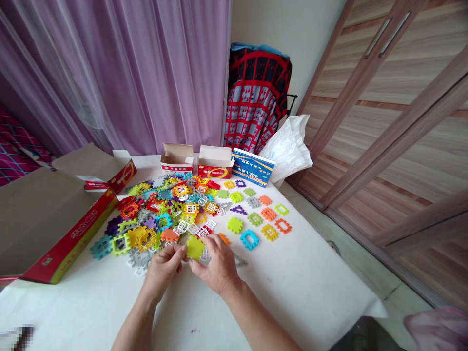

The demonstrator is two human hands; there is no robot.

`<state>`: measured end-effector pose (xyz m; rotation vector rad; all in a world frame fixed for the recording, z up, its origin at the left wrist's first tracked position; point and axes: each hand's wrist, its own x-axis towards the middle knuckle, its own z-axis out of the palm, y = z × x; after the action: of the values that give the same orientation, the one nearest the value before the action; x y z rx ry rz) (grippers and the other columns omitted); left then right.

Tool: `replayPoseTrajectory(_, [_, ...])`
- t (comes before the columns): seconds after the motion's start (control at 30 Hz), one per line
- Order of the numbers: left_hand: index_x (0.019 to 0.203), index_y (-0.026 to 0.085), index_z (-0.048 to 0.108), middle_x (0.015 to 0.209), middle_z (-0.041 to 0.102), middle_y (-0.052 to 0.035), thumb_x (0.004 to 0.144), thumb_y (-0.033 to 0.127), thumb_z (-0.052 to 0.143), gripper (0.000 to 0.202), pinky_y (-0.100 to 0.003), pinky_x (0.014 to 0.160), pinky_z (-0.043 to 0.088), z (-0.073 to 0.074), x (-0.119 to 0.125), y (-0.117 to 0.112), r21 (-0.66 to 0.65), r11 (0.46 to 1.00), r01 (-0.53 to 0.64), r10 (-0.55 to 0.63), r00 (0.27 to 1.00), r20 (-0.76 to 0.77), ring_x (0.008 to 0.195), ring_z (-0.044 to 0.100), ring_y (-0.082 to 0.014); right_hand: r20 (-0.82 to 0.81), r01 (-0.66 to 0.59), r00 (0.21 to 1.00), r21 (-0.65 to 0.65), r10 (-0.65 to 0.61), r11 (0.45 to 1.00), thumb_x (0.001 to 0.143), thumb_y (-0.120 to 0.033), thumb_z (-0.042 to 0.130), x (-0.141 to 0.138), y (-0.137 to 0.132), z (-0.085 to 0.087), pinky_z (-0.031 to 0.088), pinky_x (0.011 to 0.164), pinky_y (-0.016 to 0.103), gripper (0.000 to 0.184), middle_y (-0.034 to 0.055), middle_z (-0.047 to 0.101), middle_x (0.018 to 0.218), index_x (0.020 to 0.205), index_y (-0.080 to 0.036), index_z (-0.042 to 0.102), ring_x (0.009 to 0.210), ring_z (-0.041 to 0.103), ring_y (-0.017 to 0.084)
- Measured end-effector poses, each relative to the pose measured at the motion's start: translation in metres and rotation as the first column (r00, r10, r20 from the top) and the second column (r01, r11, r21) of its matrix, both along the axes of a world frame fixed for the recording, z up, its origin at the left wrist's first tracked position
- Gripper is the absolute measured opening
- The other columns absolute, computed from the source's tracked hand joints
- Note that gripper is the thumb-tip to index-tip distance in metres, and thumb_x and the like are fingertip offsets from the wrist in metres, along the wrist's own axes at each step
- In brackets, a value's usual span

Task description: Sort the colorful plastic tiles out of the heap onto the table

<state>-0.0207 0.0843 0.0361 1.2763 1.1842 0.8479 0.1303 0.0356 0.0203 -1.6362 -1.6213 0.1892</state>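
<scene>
Both my left hand [163, 271] and my right hand [215, 265] pinch a yellow-green square plastic building piece [195, 247] from either side, low over a white table [292, 292]. Directly ahead, a heap of multicoloured interlocking plastic pieces [164, 209] reaches my fingers. A grey-white piece [204, 254] lies just behind my right fingers. To the right of the heap, several separate pieces [254, 214] lie spread out singly, including a blue open frame [249, 239] and a lime square [234, 224].
A large open red-and-white cardboard box [54, 229] overhangs the table's left side. Two small open cartons [177, 158] [215, 162], a blue-and-white box [253, 166] and a white plastic bag [287, 148] stand at the back edge. The table's right edge drops to the floor.
</scene>
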Motion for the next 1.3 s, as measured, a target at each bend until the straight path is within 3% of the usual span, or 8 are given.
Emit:
replayPoseTrajectory(0.13, [0.059,0.018,0.062,0.049,0.059,-0.0026,0.061,0.079,0.063,0.062,-0.023,0.04,0.031,0.002,0.002,-0.002,0.026,1.0,0.015,-0.015,1.0,-0.016,0.039,0.043,-0.0102,0.012,-0.005,1.0,-0.009,0.005,1.0,0.072,-0.04,0.07,0.004,-0.007,-0.006,0.052,0.089,0.037,0.043,0.0092,0.066,0.105,0.11,-0.02,0.065,0.1,0.063,0.025])
replayPoseTrajectory(0.27, [0.067,0.016,0.066,0.052,0.06,-0.0028,0.061,0.082,0.061,0.067,-0.024,0.041,0.037,0.002,-0.002,0.0,0.06,0.988,-0.144,0.141,0.988,0.057,0.041,0.048,-0.0115,0.016,0.01,1.0,0.006,-0.01,1.0,0.073,-0.037,0.067,0.031,-0.013,-0.011,0.052,0.091,0.035,0.044,0.01,0.066,0.109,0.113,-0.019,0.064,0.102,0.063,0.024])
replayPoseTrajectory(0.4, [0.073,0.016,0.065,0.051,0.057,-0.0003,0.067,0.078,0.059,0.063,-0.022,0.037,0.031,-0.001,-0.01,0.004,0.049,0.93,-0.364,0.351,0.92,0.173,0.041,0.047,-0.011,0.079,0.234,0.968,0.058,-0.238,0.971,0.08,-0.039,0.06,0.087,-0.02,-0.017,0.05,0.094,0.039,0.043,0.0135,0.065,0.113,0.118,-0.019,0.063,0.107,0.061,0.026])
replayPoseTrajectory(0.47, [0.074,0.016,0.065,0.05,0.055,0.0003,0.073,0.074,0.055,0.059,-0.021,0.035,0.028,-0.002,-0.012,0.006,0.05,0.907,-0.418,0.399,0.891,0.216,0.04,0.045,-0.0108,0.142,0.35,0.923,0.07,-0.356,0.934,0.08,-0.041,0.059,0.113,-0.024,-0.02,0.048,0.096,0.042,0.043,0.0144,0.063,0.116,0.118,-0.019,0.063,0.11,0.059,0.028])
replayPoseTrajectory(0.57, [0.074,0.016,0.065,0.05,0.054,0.0006,0.078,0.068,0.053,0.054,-0.02,0.034,0.025,-0.003,-0.014,0.009,0.039,0.89,-0.454,0.43,0.866,0.255,0.04,0.044,-0.0104,0.216,0.405,0.885,0.077,-0.412,0.911,0.081,-0.041,0.058,0.136,-0.028,-0.026,0.047,0.097,0.043,0.043,0.0152,0.062,0.119,0.117,-0.019,0.064,0.113,0.056,0.029])
replayPoseTrajectory(0.73, [0.075,0.016,0.065,0.053,0.055,0.0006,0.077,0.067,0.055,0.052,-0.02,0.035,0.026,-0.002,-0.014,0.011,-0.001,0.871,-0.492,0.473,0.836,0.278,0.042,0.046,-0.01,0.269,0.362,0.894,0.041,-0.359,0.931,0.079,-0.039,0.061,0.139,-0.021,-0.029,0.046,0.097,0.041,0.043,0.0138,0.063,0.118,0.116,-0.019,0.065,0.113,0.056,0.028])
replayPoseTrajectory(1.03, [0.077,0.015,0.064,0.054,0.055,0.0013,0.078,0.065,0.055,0.05,-0.021,0.035,0.025,0.002,-0.018,0.012,-0.02,0.837,-0.547,0.525,0.792,0.312,0.043,0.047,-0.01,0.383,0.3,0.9,-0.195,-0.209,0.934,0.076,-0.037,0.069,0.141,0.019,0.002,0.041,0.1,0.037,0.042,0.0089,0.064,0.121,0.114,-0.022,0.069,0.114,0.057,0.025])
replayPoseTrajectory(1.3, [0.077,0.016,0.064,0.056,0.055,0.0022,0.081,0.061,0.054,0.047,-0.022,0.035,0.026,0.005,-0.027,0.015,-0.074,0.778,-0.624,0.604,0.71,0.363,0.044,0.048,-0.01,0.442,0.278,0.887,-0.287,-0.131,0.917,0.078,-0.041,0.069,0.135,0.028,0.006,0.038,0.099,0.036,0.041,0.0091,0.064,0.121,0.114,-0.021,0.069,0.115,0.055,0.026])
